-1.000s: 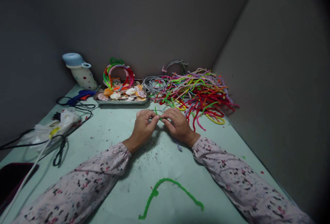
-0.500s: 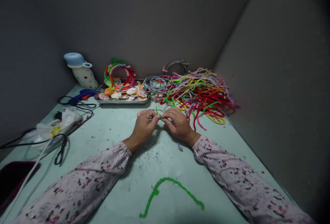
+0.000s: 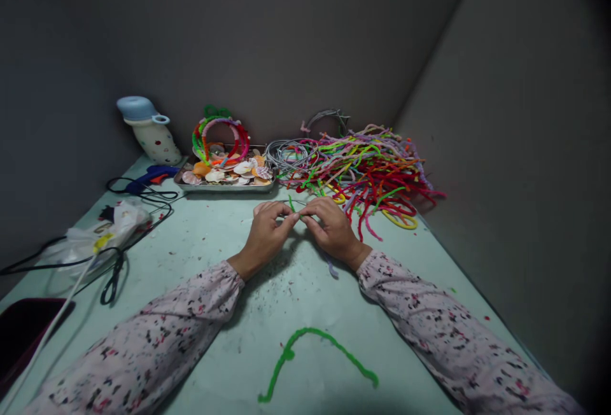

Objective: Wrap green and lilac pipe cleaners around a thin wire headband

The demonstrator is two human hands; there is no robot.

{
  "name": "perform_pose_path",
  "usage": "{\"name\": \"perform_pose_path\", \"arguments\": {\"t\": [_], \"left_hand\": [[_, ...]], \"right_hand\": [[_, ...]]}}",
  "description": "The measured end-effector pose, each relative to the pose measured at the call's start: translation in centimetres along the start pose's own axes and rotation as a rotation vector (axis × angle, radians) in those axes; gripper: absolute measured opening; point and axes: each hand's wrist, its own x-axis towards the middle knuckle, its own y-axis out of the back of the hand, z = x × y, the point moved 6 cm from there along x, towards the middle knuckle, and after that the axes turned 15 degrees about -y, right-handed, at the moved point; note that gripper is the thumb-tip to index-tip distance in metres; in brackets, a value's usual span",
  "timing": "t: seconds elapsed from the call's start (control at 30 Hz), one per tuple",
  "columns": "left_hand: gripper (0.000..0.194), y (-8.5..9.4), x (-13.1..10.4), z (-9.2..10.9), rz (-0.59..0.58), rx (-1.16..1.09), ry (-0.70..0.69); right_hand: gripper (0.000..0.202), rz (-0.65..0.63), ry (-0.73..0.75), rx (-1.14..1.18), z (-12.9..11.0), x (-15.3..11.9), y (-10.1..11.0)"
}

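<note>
My left hand [image 3: 265,237] and my right hand [image 3: 335,229] meet over the middle of the table, thumbs and fingertips pinched close together. Between them a bright green pipe cleaner [image 3: 291,202] shows, one short end sticking up by the left fingertips. A thin grey wire [image 3: 300,202] runs just behind the fingers; most of it is hidden by the hands. Below my right palm, the curled end of a lavender pipe cleaner [image 3: 333,270] pokes out. Nearer to me, a darker green pipe cleaner [image 3: 329,336] lies bent in an arch on the table.
A metal tray [image 3: 229,188] of seashells stands at the back, with colourful wrapped hoops [image 3: 244,141] on it. Coiled grey wire [image 3: 286,155] and a heap of pipe cleaners [image 3: 377,160] lie to its right. Leftward are a bottle [image 3: 155,141], black cables and a plastic bag [image 3: 126,221].
My fingertips have shifted slightly and pressed closer together, covering more of the bright green pipe cleaner. The arched green one has stayed put.
</note>
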Motion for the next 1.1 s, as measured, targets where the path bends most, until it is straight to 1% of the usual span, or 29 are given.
{"name": "perform_pose_path", "arguments": {"t": [0.1, 0.27, 0.33, 0.43, 0.57, 1.1], "left_hand": [[0.014, 0.1, 0.0, 0.2, 0.010, 0.017, -0.018], [0.015, 0.9, -0.1, 0.7, 0.106, 0.039, -0.040], [0.012, 1.1, -0.1, 1.0, 0.122, 0.056, -0.066], [0.009, 1.2, 0.1, 1.3, 0.122, 0.066, -0.122], [0.007, 1.1, 0.1, 1.5, 0.109, 0.063, -0.158], [0.010, 0.9, 0.0, 0.8, 0.103, 0.083, -0.120]], "right_hand": [[0.010, 0.022, -0.014, 0.009, 0.0, 0.1, 0.2], [0.010, 0.032, -0.054, 0.012, 0.2, 0.2, 0.4], [0.009, 0.033, -0.070, 0.006, 0.3, 0.2, 0.4], [0.009, 0.030, -0.065, 0.001, 0.3, 0.2, 0.4], [0.009, 0.027, -0.044, 0.004, 0.2, 0.2, 0.3], [0.009, 0.022, -0.050, 0.002, 0.4, 0.1, 0.2]]}}
